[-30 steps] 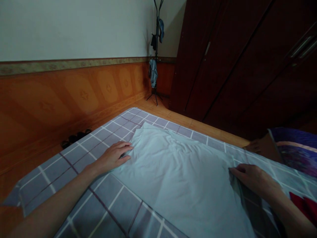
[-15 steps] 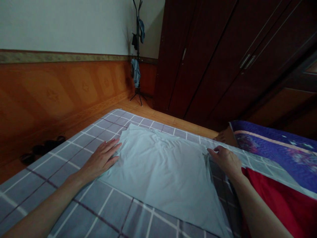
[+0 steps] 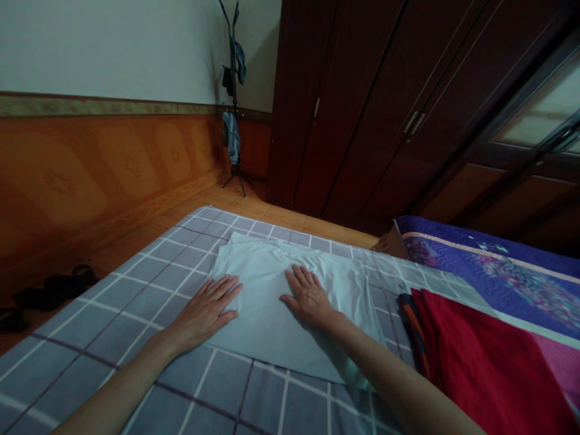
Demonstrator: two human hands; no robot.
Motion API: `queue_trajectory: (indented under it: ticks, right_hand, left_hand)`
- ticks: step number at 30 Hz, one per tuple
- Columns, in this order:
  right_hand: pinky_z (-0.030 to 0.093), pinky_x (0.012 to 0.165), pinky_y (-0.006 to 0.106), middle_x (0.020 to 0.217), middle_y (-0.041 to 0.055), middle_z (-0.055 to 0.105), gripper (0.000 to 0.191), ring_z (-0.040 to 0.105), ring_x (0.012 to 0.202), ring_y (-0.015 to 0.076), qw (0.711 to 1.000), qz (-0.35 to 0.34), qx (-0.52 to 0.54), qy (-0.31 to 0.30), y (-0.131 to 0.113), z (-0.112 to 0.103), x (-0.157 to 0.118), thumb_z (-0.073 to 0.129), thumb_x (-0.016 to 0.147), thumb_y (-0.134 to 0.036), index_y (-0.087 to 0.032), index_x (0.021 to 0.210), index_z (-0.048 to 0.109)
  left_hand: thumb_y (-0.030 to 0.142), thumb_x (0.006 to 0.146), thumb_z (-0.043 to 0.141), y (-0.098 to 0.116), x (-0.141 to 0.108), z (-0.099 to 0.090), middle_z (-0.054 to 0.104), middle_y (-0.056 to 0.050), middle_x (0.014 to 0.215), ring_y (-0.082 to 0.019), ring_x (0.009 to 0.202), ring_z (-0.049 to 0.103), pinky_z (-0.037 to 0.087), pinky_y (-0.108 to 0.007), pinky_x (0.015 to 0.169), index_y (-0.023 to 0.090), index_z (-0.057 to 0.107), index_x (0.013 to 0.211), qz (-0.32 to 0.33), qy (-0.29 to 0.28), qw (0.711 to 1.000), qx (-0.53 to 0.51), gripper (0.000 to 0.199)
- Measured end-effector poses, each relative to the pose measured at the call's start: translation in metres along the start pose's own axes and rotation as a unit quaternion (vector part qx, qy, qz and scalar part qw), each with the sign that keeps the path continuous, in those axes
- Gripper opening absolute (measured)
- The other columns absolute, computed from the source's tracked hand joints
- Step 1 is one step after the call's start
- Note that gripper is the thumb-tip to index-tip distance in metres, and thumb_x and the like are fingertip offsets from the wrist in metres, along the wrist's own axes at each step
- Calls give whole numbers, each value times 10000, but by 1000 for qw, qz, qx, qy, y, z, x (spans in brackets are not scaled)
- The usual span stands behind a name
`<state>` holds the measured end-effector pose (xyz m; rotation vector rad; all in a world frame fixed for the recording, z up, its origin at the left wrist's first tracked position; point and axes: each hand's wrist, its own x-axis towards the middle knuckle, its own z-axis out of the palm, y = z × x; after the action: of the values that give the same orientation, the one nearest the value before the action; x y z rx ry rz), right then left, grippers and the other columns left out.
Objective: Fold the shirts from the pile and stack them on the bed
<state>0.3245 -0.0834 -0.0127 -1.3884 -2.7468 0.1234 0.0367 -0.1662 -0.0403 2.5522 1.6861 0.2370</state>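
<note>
A pale, light-coloured shirt [image 3: 267, 329] lies spread on the grey checked bedsheet [image 3: 190, 386], with some wrinkles near its far edge. My left hand [image 3: 211, 308] rests flat on the shirt's left edge, fingers stretched out. Near the middle of the shirt, my right hand [image 3: 310, 296] lies palm down with its fingers extended. Neither hand grips the cloth. My right forearm covers part of the shirt's near right side.
Folded red clothes [image 3: 480, 350] lie to the right, with darker cloth at their left side. Beyond them is a purple patterned mattress [image 3: 453, 251]. A coat rack [image 3: 234, 90] stands in the corner beside a dark wardrobe [image 3: 353, 109]. Dark footwear [image 3: 67, 284] sits on the floor at left.
My right hand has left the shirt's right edge, where its fingers were pinched, and now lies flat on the middle. The left hand stays at the left edge. The view has turned slightly right.
</note>
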Motion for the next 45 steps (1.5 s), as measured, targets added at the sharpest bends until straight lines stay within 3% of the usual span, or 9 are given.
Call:
queue_trajectory:
  ticks: [5, 9, 15, 19, 23, 26, 31, 38, 45]
  right_hand:
    - [250, 1056, 488, 1457, 209, 336, 625, 283, 1347, 335, 983, 169, -53, 52, 34, -2, -10, 378, 934, -487, -65, 1395, 374]
    - [262, 1056, 479, 1470, 190, 323, 601, 285, 1352, 332, 988, 132, -39, 67, 8, 2, -30, 406, 924, -473, -108, 1401, 385]
    - [228, 1089, 501, 1484, 167, 300, 603, 233, 1374, 336, 995, 81, -9, 53, -26, 10, -53, 457, 907, -458, -135, 1412, 388]
    - [232, 1085, 532, 1480, 153, 310, 608, 235, 1369, 349, 992, 114, -22, 53, 1, 11, -81, 442, 907, -496, -152, 1407, 402]
    - [261, 1078, 534, 1489, 130, 294, 624, 231, 1373, 340, 986, 145, -31, 80, 28, 18, -114, 424, 907, -528, -165, 1413, 392]
    - [272, 1081, 518, 1483, 134, 310, 639, 232, 1374, 335, 982, 158, -37, 96, 33, 24, -124, 410, 907, -547, -149, 1407, 401]
    - [277, 1083, 516, 1485, 135, 306, 624, 234, 1370, 344, 982, 158, -42, 96, 31, 24, -120, 410, 911, -529, -147, 1406, 404]
    - [273, 1084, 524, 1493, 136, 287, 636, 215, 1377, 346, 982, 157, -33, 96, 33, 23, -121, 442, 901, -522, -152, 1415, 388]
    - [258, 1092, 520, 1500, 130, 275, 627, 206, 1380, 343, 983, 158, -21, 89, 33, 20, -121, 454, 900, -490, -157, 1425, 371]
  left_hand:
    - [463, 951, 375, 0, -1, -2, 259, -40, 1522, -246, 1399, 227, 172, -491, 1133, 273, 286, 1453, -11, -7, 1000, -6, 545]
    - [437, 947, 389, 20, 14, -15, 270, -72, 1516, -254, 1406, 202, 154, -491, 1134, 231, 318, 1444, -12, -30, 999, -18, 543]
    - [462, 937, 390, 65, 88, -22, 220, -60, 1537, -220, 1424, 128, 86, -450, 1146, 254, 261, 1460, 104, -64, 991, -55, 577]
    - [529, 918, 377, 40, 122, -8, 214, -106, 1532, -286, 1414, 153, 117, -520, 1117, 222, 286, 1455, 24, -78, 996, -39, 625]
    - [513, 933, 334, -4, 122, 10, 235, -128, 1522, -295, 1408, 173, 135, -537, 1106, 181, 320, 1442, -53, -9, 999, -3, 608]
    - [510, 940, 312, -19, 117, 17, 247, -131, 1519, -284, 1408, 181, 134, -512, 1117, 158, 335, 1435, -64, 16, 998, 14, 607]
    - [527, 941, 310, 6, 115, 8, 220, -118, 1530, -292, 1413, 155, 147, -523, 1117, 181, 293, 1455, -37, 11, 999, -9, 620]
    - [575, 925, 349, 78, 140, 5, 171, -46, 1549, -256, 1428, 89, 76, -492, 1140, 293, 201, 1476, 152, -79, 983, -59, 636]
    - [523, 932, 368, 36, 178, 5, 245, -121, 1520, -308, 1411, 154, 129, -559, 1108, 206, 340, 1435, 16, -37, 999, -7, 595]
